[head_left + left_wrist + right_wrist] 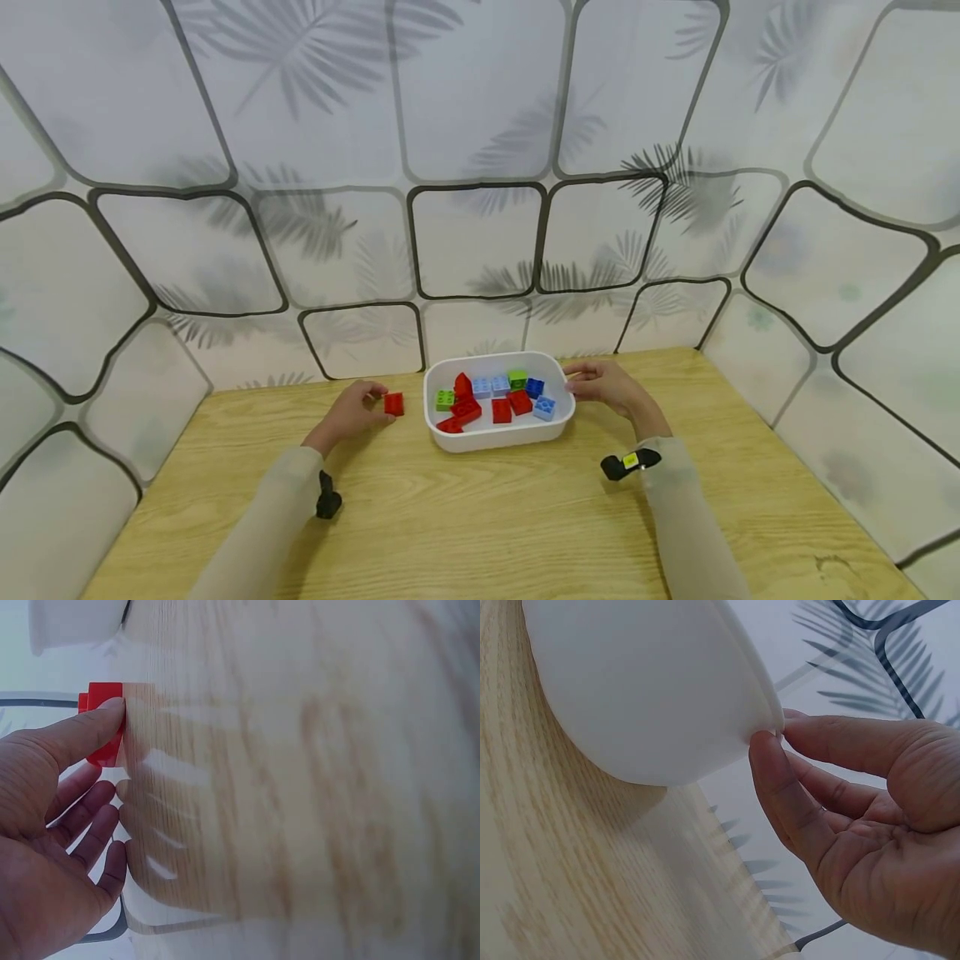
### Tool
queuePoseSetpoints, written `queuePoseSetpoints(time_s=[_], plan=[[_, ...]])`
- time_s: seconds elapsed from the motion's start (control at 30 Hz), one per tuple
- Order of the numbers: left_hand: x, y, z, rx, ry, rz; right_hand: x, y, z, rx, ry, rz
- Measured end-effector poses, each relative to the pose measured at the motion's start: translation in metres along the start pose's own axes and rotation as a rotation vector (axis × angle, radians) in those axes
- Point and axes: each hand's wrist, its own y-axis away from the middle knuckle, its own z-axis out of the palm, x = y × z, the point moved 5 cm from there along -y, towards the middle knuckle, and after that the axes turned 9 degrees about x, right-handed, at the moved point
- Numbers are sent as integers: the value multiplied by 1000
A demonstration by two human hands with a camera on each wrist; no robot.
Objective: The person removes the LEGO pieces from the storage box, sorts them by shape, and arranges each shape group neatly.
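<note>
A white tub (487, 437) stands on the wooden table (480, 525) and holds several red, green and blue bricks (501, 408). My left hand (377, 407) rests on the table just left of the tub and pinches a single red brick (393, 404). In the left wrist view the thumb (82, 731) presses on that red brick (96, 697) at the table's far edge. My right hand (581, 385) is at the tub's right side. There its thumb (776, 776) and forefinger pinch the rim of the tub (645, 682).
Panels printed with leaf shadows and dark lines (480, 242) close in the table at the back and on both sides. Bare wood lies in front of the tub, between my forearms. A small black camera is strapped on each wrist (628, 463).
</note>
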Motion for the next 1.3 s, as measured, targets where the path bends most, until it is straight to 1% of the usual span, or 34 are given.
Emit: queuePoseSetpoints(time_s=[0.13, 0.23, 0.33, 0.4, 0.5, 0.6, 0.7, 0.77, 0.87, 0.97, 1.03, 1.13, 1.2, 1.3], plan=[[0, 1, 0, -8, 4, -19, 1, 1, 0, 2, -2, 0], [2, 0, 0, -48, 6, -49, 3, 2, 0, -6, -8, -1], [8, -1, -2, -96, -21, -64, 4, 3, -2, -3, -17, 2], [16, -3, -6, -110, -47, -58, 3, 3, -3, -5, -18, -2], [30, -6, -11, -98, -75, -17, 1, 4, -4, -2, -12, -4], [48, -11, -14, -52, -93, 49, -1, 4, -4, 1, -1, -2], [69, -16, -14, -11, -105, 121, -2, 3, -5, 0, 11, -7], [85, -19, -11, -5, -114, 164, -2, 3, -4, -1, 7, -6], [109, -22, -3, -34, -120, 215, -3, 3, -3, -8, 0, -10], [132, -24, 8, -80, -153, 231, -2, 3, -2, -4, -8, -3], [143, -26, 17, -111, -181, 233, -2, 3, -2, -5, -3, -5], [155, -29, 30, -138, -220, 248, -1, 2, -2, -6, 1, -5], [160, -30, 38, -155, -218, 256, -1, 2, -1, -10, -2, -11], [165, -30, 50, -182, -204, 247, 0, 2, 0, -15, -3, -15]])
